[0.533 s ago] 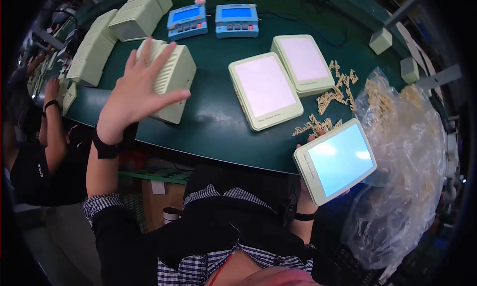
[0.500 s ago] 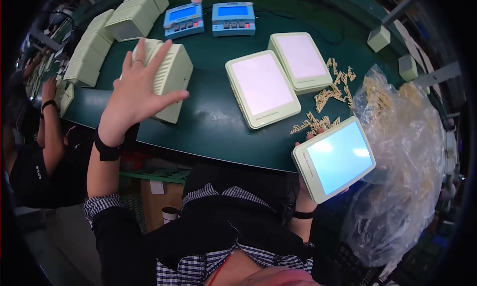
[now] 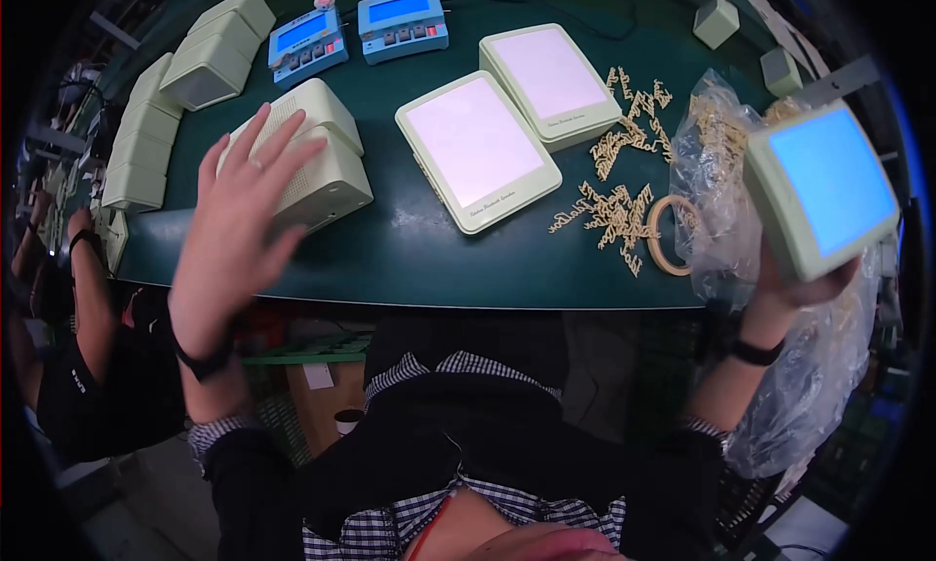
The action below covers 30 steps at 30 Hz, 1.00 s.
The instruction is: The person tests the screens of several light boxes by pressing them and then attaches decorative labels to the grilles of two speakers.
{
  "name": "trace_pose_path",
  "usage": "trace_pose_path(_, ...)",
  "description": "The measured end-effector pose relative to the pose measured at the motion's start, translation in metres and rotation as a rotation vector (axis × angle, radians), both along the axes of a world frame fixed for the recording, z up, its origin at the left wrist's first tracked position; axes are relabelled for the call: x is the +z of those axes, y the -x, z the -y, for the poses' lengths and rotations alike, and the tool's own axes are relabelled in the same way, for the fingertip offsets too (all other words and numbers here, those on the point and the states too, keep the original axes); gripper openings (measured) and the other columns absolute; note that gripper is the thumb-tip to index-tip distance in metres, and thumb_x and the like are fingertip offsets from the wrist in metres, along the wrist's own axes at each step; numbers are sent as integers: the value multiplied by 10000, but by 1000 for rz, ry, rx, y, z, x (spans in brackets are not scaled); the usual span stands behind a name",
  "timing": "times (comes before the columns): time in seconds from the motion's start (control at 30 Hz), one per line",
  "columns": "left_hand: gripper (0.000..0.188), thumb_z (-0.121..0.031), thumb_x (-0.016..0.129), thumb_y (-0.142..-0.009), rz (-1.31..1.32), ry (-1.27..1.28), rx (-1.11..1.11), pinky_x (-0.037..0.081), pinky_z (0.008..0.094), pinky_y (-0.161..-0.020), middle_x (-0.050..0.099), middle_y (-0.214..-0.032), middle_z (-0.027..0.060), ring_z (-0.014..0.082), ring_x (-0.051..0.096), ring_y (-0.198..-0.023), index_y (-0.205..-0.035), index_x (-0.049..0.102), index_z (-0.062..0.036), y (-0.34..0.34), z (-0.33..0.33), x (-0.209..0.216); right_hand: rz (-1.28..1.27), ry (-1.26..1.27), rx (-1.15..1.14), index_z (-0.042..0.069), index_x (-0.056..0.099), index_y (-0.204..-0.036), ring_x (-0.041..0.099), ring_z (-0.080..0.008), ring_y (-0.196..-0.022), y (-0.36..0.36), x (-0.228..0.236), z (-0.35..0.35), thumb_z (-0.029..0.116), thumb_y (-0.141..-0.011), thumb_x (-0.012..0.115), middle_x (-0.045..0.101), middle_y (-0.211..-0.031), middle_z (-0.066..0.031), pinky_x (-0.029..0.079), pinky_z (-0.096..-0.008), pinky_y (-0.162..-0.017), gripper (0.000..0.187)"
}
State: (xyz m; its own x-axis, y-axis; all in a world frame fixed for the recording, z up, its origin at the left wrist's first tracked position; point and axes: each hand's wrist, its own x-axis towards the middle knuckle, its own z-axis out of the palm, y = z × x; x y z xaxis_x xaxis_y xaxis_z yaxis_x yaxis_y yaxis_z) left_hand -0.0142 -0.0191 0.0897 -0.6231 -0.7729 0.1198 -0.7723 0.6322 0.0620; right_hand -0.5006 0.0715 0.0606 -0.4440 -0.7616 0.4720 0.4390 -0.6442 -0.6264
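My right hand holds a cream speaker from below, out at the right over the plastic bag. Its front, glowing blue, is tilted up and outward. My left hand has its fingers apart over a pair of cream speakers with dotted grille sides; whether the fingertips touch them I cannot tell. Between my hands lie two more speakers with pale pinkish fronts, the nearer one and the farther one, the far one overlapped by the near one's edge.
Thin tan script-shaped pieces lie scattered beside a tape ring and a clear plastic bag of similar pieces. Two blue devices with screens stand at the back. Rows of cream speakers line the left; another person's arm is there.
My right hand has carried the speaker up and to the right, turning its front outward, which uncovers the tape ring. My left hand has drawn back a little. The whole view has shifted.
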Motion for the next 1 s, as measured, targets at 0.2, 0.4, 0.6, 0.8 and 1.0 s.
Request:
trace_pose_path(0.2, 618, -125, 749, -766, -438, -226, -348, 399, 430, -1059, 454, -1452, 189, 344, 444, -1344, -1326, 528, 16, 119, -66, -48, -46, -329, -256, 32, 454, -1403, 537, -345, -1245, 11, 46, 107, 319, -926, 564, 552, -1358, -147, 408, -536, -1069, 568)
trace_pose_path(0.4, 619, -220, 750, -779, -263, -133, -371, 389, 403, -1068, 479, -1420, 179, 318, 460, -1318, -1290, 539, 58, 160, -58, -96, -193, -376, -99, 57, 541, -1299, 597, -280, -1155, 61, 15, 206, 240, -875, 684, 627, -1223, -97, 495, -433, -977, 483)
trace_pose_path(0.6, 380, -178, 753, -768, -261, -171, -470, 478, 373, -924, 632, -1120, 87, 252, 593, -1091, -1095, 657, -11, 101, -62, -112, -197, -659, -58, 128, 554, -1247, 609, -270, -1061, 62, -11, 272, 338, -827, 732, 628, -1118, -59, 479, -491, -918, 502)
trace_pose_path(0.8, 153, -100, 754, -785, -453, -265, -411, 519, 306, -715, 639, -870, 32, 216, 627, -838, -920, 703, -47, 67, -59, -109, -184, -711, -125, 134, 545, -1279, 598, -290, -1075, 92, -33, 340, 361, -789, 760, 629, -1130, -73, 453, -515, -919, 581)
trace_pose_path(1.0, 143, -56, 771, -794, -718, -574, -203, 512, 285, -648, 639, -850, 37, 217, 630, -783, -922, 712, -35, 55, -41, -81, -291, -794, -132, 143, 541, -1283, 571, -297, -1110, 117, -43, 384, 431, -796, 747, 611, -1154, -83, 435, -552, -930, 602)
